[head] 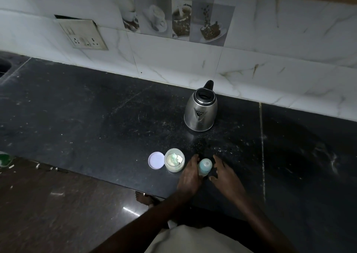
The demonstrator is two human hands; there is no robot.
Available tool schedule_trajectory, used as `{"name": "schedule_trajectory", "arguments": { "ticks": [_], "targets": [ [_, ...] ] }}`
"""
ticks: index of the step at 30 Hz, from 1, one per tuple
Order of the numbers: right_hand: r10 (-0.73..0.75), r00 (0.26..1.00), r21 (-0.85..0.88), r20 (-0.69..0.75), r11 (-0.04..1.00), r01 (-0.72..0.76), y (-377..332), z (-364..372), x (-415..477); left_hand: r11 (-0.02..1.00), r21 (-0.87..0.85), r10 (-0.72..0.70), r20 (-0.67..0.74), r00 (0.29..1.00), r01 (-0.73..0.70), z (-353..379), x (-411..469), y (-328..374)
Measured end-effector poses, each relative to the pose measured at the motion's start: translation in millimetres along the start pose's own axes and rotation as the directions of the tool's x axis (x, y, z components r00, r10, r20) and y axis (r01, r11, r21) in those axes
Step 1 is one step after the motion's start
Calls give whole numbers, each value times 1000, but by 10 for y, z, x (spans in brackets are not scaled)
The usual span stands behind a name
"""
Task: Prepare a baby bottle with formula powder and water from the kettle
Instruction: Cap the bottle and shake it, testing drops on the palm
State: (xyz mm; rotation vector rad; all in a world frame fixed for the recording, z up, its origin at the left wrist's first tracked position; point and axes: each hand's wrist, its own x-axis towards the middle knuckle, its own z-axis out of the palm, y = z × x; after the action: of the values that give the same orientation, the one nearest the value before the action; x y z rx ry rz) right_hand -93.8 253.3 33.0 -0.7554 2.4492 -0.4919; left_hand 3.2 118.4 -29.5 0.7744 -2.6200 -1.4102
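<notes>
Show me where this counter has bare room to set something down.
Widest free patch: the counter left of the lid, running to the sink. Another lies right of the seam, beyond the right hand. A smaller strip sits between the kettle and the jar. Crowded: the front edge, where lid, jar, bottle and the left hand bunch together.

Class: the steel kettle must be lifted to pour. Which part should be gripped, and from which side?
Grip the kettle by its black handle. It stands at the back, towards the wall, with the spout facing the person, so the reach likely comes round from the wall side.
</notes>
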Motion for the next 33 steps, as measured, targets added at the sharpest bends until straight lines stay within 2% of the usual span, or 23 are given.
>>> {"name": "schedule_trajectory", "arguments": {
  "ticks": [13, 16, 23, 28, 33],
  "targets": [
    [-31, 999, 82, 21, 996, 29, -113, 5, 60, 998, 27, -51, 42, 998, 50, -80, 55, 27],
    [-22, 999, 107, 29, 994, 19, -88, -36, 71, 997, -10, -71, 41, 997, 71, -125, 83, 40],
    [7, 1000, 307, 8, 952, -9, -52, -202, 113, 997, -71, -18, 39, 999, 20, -160, 23, 130],
    [-26, 998, 453, 58, 892, -3, -71, -357, 145, 981, -194, -38, -23, 999, 33, -215, 32, 184],
    [-71, 994, 521, 84, 854, 17, -84, -422, 185, 959, -276, -71, 11, 997, 72, -301, 68, 234]
  ]
}}
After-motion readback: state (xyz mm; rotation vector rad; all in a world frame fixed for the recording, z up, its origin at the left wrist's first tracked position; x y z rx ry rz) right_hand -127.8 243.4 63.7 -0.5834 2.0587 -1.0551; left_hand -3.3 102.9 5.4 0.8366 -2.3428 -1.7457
